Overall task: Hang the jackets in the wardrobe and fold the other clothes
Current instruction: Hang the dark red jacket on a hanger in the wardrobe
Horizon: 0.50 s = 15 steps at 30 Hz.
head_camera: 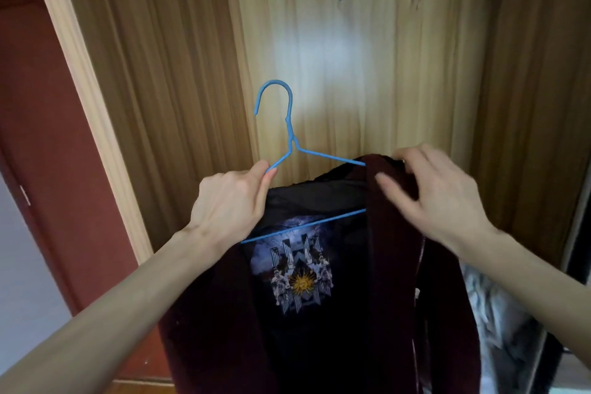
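Left hand [230,198]: the blue wire hanger [289,141] is pinched at its left shoulder.
Right hand [438,192]: the maroon jacket [383,281] collar is gripped over the hanger's right arm.
Progress: jacket half-mounted, held before the wardrobe [367,41]; hanging not yet done, folding judged outstanding.

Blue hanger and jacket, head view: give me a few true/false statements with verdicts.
1. The left hand pinches the blue hanger at its left shoulder. True.
2. The hanger's hook is already over a rail. False: it hangs free in front of the wardrobe's back panel.
3. The right hand grips the dark red jacket at the hanger's right end. True.
4. The jacket covers both hanger shoulders. False: only the right one; the left is bare.
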Tool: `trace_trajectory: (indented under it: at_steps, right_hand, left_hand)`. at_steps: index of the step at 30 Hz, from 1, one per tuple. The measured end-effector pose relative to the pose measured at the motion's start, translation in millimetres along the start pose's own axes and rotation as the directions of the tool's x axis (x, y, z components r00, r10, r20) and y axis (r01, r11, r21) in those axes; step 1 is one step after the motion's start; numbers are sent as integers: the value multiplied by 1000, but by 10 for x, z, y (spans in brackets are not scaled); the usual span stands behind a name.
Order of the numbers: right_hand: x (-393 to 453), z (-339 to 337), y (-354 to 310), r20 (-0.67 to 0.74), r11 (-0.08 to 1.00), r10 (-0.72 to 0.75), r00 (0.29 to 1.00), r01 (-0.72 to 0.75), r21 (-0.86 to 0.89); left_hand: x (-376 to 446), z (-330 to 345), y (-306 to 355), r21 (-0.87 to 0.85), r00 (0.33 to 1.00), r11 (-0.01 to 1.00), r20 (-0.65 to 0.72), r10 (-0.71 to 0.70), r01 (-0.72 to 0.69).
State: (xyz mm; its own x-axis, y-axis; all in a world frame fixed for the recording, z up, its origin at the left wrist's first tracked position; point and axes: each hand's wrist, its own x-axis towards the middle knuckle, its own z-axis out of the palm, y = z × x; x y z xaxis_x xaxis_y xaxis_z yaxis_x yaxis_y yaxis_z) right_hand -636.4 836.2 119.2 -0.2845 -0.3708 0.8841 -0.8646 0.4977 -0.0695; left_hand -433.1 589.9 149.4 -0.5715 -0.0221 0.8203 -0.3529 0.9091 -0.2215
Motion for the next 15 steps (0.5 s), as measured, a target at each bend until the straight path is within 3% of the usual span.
trace_trajectory:
  at_steps: [3,5,11,15]
  right_hand:
    - [-74,72,-156,127,978,100,987,-74,-194]
    - [-50,104,-202,172,972,118,978,-78,-222]
    - [171,52,-67,249,999,17,968,-6,-44]
    - [414,-55,-191,293,985,-165,942,140,105]
  left_hand:
    - [37,9,59,-10,1000,1000,6,-16,16]
    - [56,30,79,-4,1000,1000,18,2,-2]
    - [77,72,-8,-8,989,992,79,124,-124]
    - [131,116,32,-55,978,980,71,196,-193]
